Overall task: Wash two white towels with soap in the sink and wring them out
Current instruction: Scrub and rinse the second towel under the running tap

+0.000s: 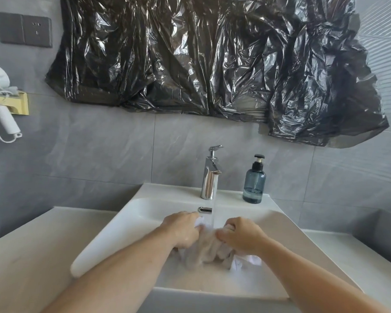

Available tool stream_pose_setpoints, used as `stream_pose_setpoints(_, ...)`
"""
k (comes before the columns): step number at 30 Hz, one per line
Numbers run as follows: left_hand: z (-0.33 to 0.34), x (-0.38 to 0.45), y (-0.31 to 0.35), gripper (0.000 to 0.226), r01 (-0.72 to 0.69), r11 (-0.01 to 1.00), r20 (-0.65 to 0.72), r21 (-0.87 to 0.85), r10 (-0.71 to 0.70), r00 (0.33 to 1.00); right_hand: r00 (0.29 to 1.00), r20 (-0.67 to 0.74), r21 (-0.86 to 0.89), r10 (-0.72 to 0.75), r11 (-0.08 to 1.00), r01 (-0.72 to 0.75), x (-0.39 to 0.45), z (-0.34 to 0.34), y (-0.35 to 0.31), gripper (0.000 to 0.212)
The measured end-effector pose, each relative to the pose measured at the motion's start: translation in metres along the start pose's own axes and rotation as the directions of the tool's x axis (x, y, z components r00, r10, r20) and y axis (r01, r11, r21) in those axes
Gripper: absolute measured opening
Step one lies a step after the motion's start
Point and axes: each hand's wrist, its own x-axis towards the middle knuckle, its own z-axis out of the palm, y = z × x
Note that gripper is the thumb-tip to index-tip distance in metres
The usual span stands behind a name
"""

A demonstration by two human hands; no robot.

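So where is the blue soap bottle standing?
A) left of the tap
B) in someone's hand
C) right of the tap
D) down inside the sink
C: the blue soap bottle stands on the sink ledge to the right of the tap, and neither hand touches it.
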Motion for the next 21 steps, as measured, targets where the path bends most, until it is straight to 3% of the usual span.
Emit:
stream_pose_setpoints(1,0.001,0.002,0.001,0.017,0.020,0.997,-0.042,-0.074,-0.023,0.999,0.999,-0.040,0.064,0.012,0.998,-0.010,0.000,-0.001,-0.002,0.022)
stream_pose_setpoints(3,-0.004,0.006,0.003,0.031,0.086,0.950,-0.112,-0.301,-0.125,0.986,0.991,-0.133,0.257,0.034,0.966,0.001,0.002,-0.005,-0.004,0.023)
stream_pose_setpoints(6,-0.017,0.008,0.012,0.057,0.110,0.758,-0.157,-0.643,-0.271,0.950,0.961,-0.270,0.479,0.055,0.874,0.085,0.002,-0.009,-0.010,0.028)
stream_pose_setpoints(8,-0.022,0.010,0.016,0.057,0.125,0.639,-0.114,-0.759,-0.320,0.940,0.944,-0.329,0.503,0.027,0.851,0.151,-0.002,-0.009,-0.022,0.029)
stream_pose_setpoints(12,-0.018,0.014,0.015,0.062,0.147,0.510,-0.020,-0.847,-0.308,0.951,0.910,-0.412,0.463,-0.043,0.850,0.250,-0.010,-0.006,-0.044,0.030)
stream_pose_setpoints(17,-0.015,0.003,0.032,0.049,0.060,0.537,-0.049,-0.841,-0.186,0.981,0.904,-0.417,0.483,0.094,0.866,0.133,0.001,-0.017,-0.041,0.023)
stream_pose_setpoints(21,-0.024,0.009,0.028,0.050,0.165,0.538,-0.036,-0.826,-0.344,0.938,0.929,-0.367,0.516,0.046,0.841,0.162,-0.014,-0.005,-0.048,0.023)
